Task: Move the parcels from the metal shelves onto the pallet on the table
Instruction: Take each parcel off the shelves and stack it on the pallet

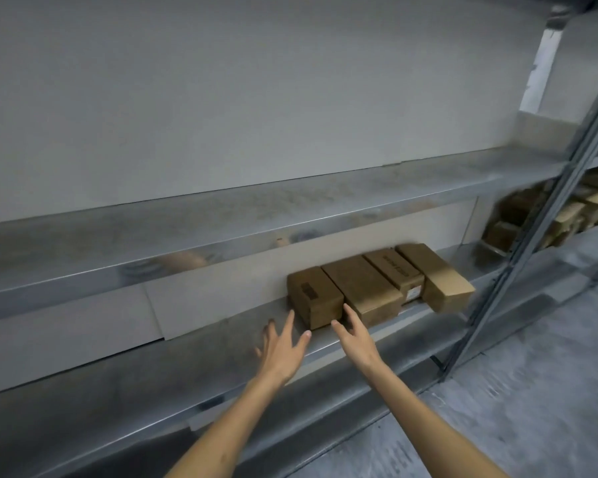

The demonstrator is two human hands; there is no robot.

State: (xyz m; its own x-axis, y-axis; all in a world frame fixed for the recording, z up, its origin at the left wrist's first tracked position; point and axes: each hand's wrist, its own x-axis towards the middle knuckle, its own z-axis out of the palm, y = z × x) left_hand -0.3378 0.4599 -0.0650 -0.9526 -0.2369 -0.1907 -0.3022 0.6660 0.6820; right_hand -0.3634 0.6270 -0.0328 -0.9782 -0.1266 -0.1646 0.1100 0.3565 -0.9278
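Step in hand, likely: grasp of leftmost parcel (313,298), end of row of four on lower metal shelf (221,343); pallet and table out of view
Poised with left hand (283,348) and right hand (356,338), both empty, fingers straight and spread, at front corners; contact unclear
Probably best: slide forward first, then clamp both sides, since tight against second parcel (363,291)
Keep low under upper shelf (242,225)
More boxes (567,212) beyond upright post (535,229)

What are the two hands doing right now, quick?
Left hand: open, fingers spread, holding nothing.
Right hand: open, holding nothing, fingertips by the leftmost parcel.
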